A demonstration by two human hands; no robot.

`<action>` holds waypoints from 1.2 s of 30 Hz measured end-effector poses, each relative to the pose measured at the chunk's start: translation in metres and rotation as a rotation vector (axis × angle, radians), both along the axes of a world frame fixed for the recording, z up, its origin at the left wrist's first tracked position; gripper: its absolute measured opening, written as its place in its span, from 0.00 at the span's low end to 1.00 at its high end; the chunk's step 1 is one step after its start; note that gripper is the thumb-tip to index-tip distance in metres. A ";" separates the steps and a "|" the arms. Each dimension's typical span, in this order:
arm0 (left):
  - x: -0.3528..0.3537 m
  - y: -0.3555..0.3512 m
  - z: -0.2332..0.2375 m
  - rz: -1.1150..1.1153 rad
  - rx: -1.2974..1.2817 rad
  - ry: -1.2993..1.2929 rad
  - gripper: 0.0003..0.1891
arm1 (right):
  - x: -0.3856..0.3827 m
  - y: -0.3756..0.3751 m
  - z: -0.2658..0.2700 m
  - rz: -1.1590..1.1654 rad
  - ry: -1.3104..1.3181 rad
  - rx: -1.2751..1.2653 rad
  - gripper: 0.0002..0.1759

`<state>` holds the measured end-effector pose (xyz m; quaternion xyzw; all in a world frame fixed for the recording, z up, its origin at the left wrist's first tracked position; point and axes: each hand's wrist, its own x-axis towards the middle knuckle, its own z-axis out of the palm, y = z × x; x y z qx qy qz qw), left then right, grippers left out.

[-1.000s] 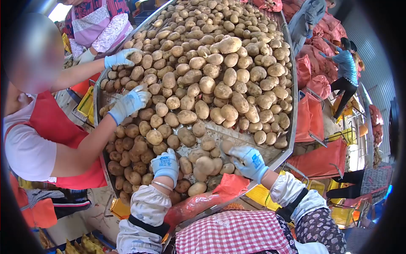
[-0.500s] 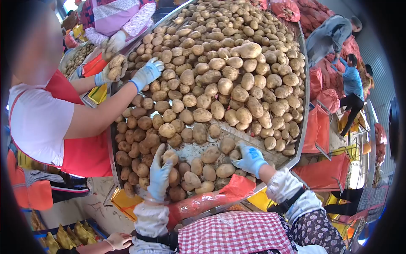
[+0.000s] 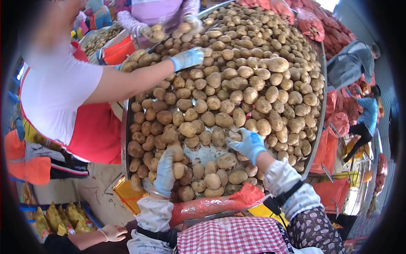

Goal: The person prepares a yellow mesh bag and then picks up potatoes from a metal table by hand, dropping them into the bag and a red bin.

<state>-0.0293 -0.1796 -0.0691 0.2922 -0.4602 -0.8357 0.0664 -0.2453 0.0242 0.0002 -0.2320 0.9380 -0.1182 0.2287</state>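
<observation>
Several brown potatoes (image 3: 212, 181) lie loose on a metal sorting table (image 3: 206, 155) in front of me. My left hand (image 3: 164, 174), in a light-blue and white glove, is upright at the near left, its fingers closed around a potato (image 3: 176, 152); the palm is turned away. My right hand (image 3: 250, 146), in a blue-printed glove, reaches over the near middle. Its fingers are curled on a small potato (image 3: 236, 137), partly hidden by them. Between my hands, bare metal shows behind a near row of potatoes.
A rolled red plastic sheet (image 3: 211, 206) covers the near edge. A co-worker's gloved hand (image 3: 187, 59) reaches in from the left; another person's gloved hands (image 3: 154, 33) hold potatoes at the far side. Red sacks (image 3: 311, 24) are stacked at the back right. A yellow container (image 3: 127, 195) hangs near left.
My right hand has moved forward and its fingers have closed on a small potato. My left hand stays near the left pile. The co-worker's gloved hand has reached farther across the potatoes.
</observation>
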 end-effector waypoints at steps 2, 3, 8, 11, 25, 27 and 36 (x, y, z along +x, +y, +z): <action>0.015 0.010 0.007 0.085 0.338 0.111 0.26 | 0.011 -0.016 0.009 0.131 0.040 -0.178 0.35; 0.018 0.016 0.012 0.148 0.664 0.238 0.27 | 0.017 -0.027 0.010 0.234 0.092 -0.368 0.34; 0.012 0.023 0.022 0.242 0.767 0.146 0.31 | 0.023 -0.107 -0.011 0.611 0.028 0.248 0.35; 0.016 0.022 0.025 0.399 0.691 0.039 0.33 | 0.028 -0.104 -0.004 0.627 -0.015 0.294 0.32; -0.007 0.045 0.043 0.068 0.347 0.175 0.32 | 0.049 0.003 -0.012 -0.085 -1.204 -1.149 0.25; -0.029 0.069 0.066 -0.032 0.036 0.121 0.27 | 0.061 0.021 -0.006 -0.577 -1.630 -1.472 0.23; -0.095 0.175 0.076 -0.371 -1.418 0.556 0.38 | 0.075 0.131 -0.020 -0.591 -0.986 -1.963 0.21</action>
